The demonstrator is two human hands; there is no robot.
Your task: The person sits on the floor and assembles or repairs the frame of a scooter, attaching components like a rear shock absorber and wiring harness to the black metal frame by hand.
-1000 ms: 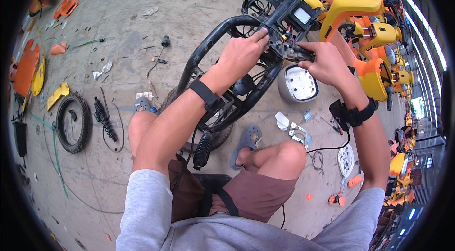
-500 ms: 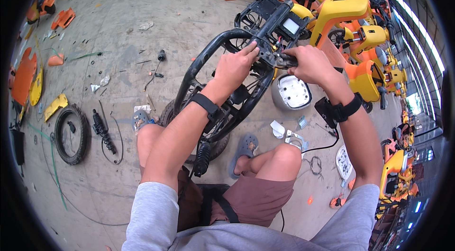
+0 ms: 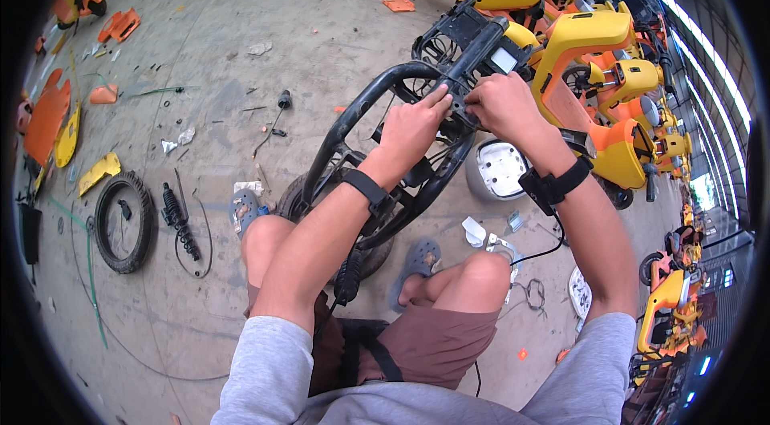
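In front of me stands a stripped black scooter frame (image 3: 327, 146) with curved tubes. My left hand (image 3: 411, 130) is closed on its upper part beside the central joint, fingers laid over the tube and thumb hidden. Just to the right, my right hand (image 3: 507, 111) is curled against the same joint, its fingertips pinched together. Whatever lies between those fingertips is too small or covered to make out. A black shock absorber (image 3: 347, 277) hangs at the near end of the frame, between my knees.
On the floor at left lie a tyre (image 3: 124, 220), another black shock absorber (image 3: 178, 220) and orange and yellow panels. A round grey-and-white shell (image 3: 499, 168) sits right of the frame, near metal brackets (image 3: 501, 248). Rows of yellow-orange scooters (image 3: 585, 72) stand at far right.
My right hand has shifted from a black part right of the joint to the joint itself, closer to my left hand. That black part no longer shows. My left hand keeps its place.
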